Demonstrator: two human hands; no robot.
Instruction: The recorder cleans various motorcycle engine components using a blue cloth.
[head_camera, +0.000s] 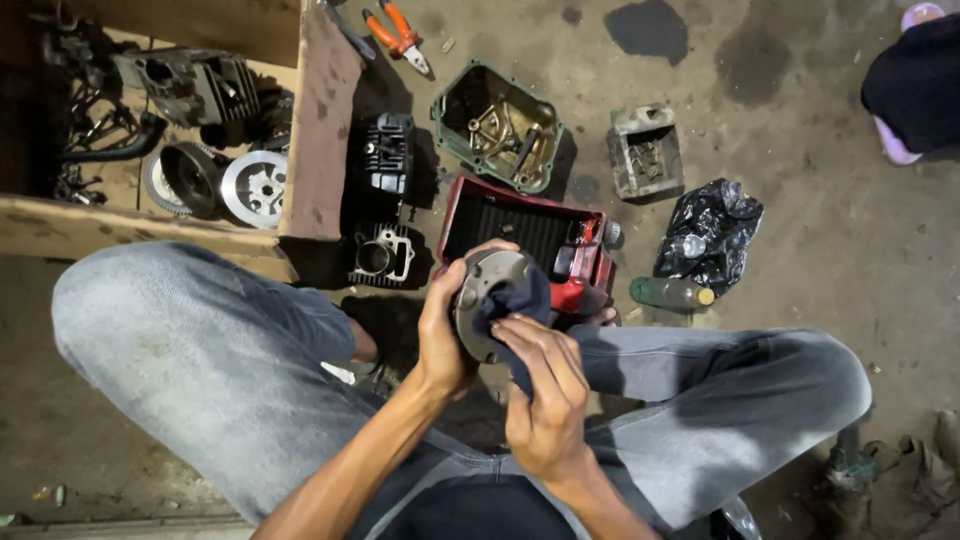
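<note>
Beside the red tray (480, 225), a green pan (455, 105) holds metal parts (500, 130).

A tray (470, 215) lies between a cardboard box (320, 130) on its left and a bag (710, 230).

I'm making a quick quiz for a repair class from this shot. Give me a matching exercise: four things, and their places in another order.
1 round metal part
2 pliers
3 black plastic bag
4 red tray

a in the left hand
b right of the tray
c top, orange handles
d on the floor beyond the hands

Pairs: 1-a, 2-c, 3-b, 4-d
</note>
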